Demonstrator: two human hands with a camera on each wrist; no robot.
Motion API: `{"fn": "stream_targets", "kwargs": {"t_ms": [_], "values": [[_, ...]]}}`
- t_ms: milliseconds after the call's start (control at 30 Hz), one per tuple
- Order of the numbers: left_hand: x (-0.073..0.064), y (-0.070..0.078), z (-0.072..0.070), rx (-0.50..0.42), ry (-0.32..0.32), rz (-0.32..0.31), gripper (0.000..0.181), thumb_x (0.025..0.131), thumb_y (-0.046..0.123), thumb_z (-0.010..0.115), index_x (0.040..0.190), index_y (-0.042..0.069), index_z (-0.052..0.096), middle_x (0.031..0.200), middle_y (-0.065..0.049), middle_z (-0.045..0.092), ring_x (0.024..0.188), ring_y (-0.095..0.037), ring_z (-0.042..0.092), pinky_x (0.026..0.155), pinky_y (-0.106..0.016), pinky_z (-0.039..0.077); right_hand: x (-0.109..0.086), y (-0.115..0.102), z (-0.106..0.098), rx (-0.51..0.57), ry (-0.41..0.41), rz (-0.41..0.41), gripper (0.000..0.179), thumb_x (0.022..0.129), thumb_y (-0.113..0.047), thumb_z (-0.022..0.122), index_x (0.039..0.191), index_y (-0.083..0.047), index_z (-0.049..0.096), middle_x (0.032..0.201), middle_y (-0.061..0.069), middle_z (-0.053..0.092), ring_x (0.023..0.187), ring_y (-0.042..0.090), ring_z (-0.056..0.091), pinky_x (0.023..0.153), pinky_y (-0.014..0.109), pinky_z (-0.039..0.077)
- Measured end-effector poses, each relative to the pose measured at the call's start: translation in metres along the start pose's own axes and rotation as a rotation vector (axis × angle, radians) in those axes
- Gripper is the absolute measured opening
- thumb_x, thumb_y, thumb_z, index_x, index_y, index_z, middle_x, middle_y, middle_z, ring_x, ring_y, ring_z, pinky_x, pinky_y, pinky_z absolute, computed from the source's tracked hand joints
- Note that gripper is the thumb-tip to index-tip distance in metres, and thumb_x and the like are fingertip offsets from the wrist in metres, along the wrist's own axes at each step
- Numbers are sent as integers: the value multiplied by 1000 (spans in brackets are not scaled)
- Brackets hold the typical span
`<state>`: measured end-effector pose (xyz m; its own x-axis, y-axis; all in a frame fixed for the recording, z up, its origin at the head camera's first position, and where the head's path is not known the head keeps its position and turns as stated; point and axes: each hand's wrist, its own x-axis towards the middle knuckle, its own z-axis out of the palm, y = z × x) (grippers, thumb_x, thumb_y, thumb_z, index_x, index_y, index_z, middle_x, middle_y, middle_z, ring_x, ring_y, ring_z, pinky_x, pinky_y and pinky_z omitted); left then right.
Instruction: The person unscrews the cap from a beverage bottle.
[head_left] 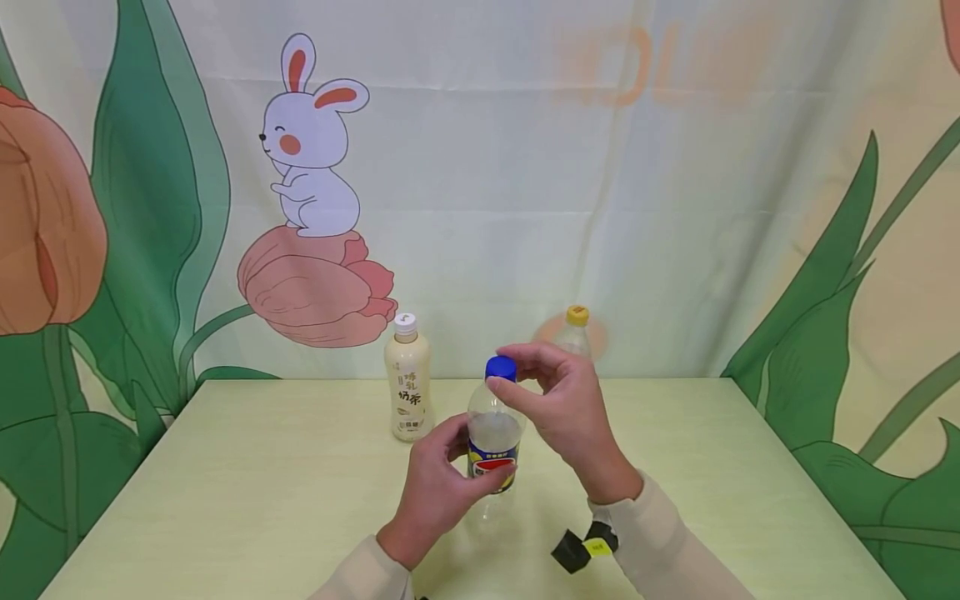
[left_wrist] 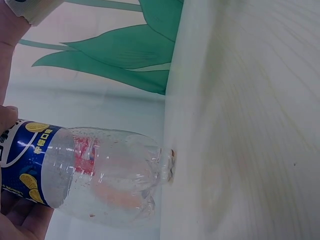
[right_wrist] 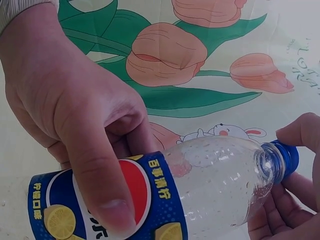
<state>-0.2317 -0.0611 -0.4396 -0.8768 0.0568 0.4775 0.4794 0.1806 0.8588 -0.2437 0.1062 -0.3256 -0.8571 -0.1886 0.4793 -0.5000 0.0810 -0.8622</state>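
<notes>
A clear plastic soda bottle [head_left: 495, 429] stands upright in front of me, with a blue label [right_wrist: 162, 192] printed with lemons. My left hand [head_left: 442, 479] grips it around the label, thumb across the front. Thumb and fingers of my right hand [head_left: 566, 404] pinch the blue cap [head_left: 501, 367] at the top. The cap sits on the bottle's neck in the right wrist view. In the left wrist view, the bottle's clear lower part [left_wrist: 115, 175] shows below the left hand, its base right at the table surface.
Behind and left stands a cream-coloured milk tea bottle [head_left: 408, 387] with a white cap. A yellow-capped bottle [head_left: 575, 337] is farther back, partly hidden by my right hand. The pale wooden table [head_left: 262, 483] ends at a printed cloth backdrop [head_left: 480, 167]. A black strap device [head_left: 573, 550] hangs by my right wrist.
</notes>
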Motion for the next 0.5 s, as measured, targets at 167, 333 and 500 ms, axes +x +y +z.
{"fn": "stream_targets", "kwargs": {"t_ms": [167,333,500], "values": [[0,0,0,3,2,2,57,74,24,94,124,17,66,115,1,73,102,-16,74,92,-26,60,0,2,0,28,-27,-6,29,88,-7,79,117,-6,75,105,8,73,94,20,68,93,30,56],[0,1,1,1,1,11,57,75,23,93,124,16,66,115,1,73,102,-17,74,91,-27,60,1,2,0,61,-46,-14,30,90,-4,76,119,-2,73,108,8,73,95,18,67,93,27,56],[1,2,1,4,-4,5,55,75,23,93,123,17,66,115,2,73,102,-15,74,91,-26,60,1,3,-2,60,-64,-20,32,90,-4,76,122,-2,72,111,10,72,97,19,67,94,27,55]]}}
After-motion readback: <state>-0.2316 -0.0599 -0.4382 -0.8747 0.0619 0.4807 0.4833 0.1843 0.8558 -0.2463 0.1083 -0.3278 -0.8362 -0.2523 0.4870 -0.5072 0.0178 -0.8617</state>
